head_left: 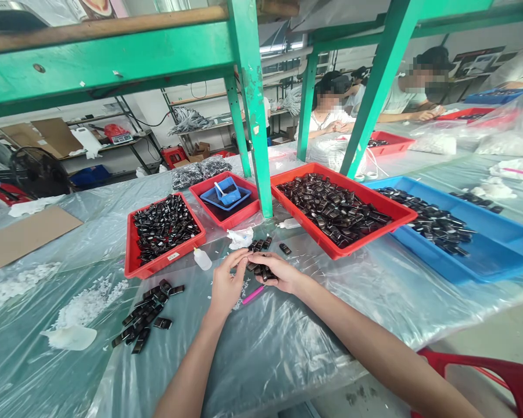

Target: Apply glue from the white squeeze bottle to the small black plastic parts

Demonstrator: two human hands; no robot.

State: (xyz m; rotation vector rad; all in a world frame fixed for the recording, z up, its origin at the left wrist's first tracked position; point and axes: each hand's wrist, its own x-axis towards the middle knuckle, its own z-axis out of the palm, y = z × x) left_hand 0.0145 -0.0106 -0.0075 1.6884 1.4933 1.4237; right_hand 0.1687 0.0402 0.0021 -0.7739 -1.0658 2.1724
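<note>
My right hand [283, 271] is closed around a few small glossy black plastic pieces [265, 274]. Thumb and fingers of my left hand [227, 283] are pinched together and meet the right fingertips; whatever lies between them is too small to make out. More black pieces [261, 243] lie just beyond the hands, with a single black piece [285, 249] to their right. A pink stick [253, 295] rests on the plastic sheet below my hands, among tiny white bits. At the left, a loose pile of the same black pieces [147, 312] is spread out.
Red trays [165, 264] [340, 251] and a blue tray [497, 255] hold black pieces. A squeeze bottle [203, 259] stands near a crumpled tissue [241, 238]. White bits [85, 305] lie left. A green post [255, 116] rises ahead; co-workers [329, 113] sit across.
</note>
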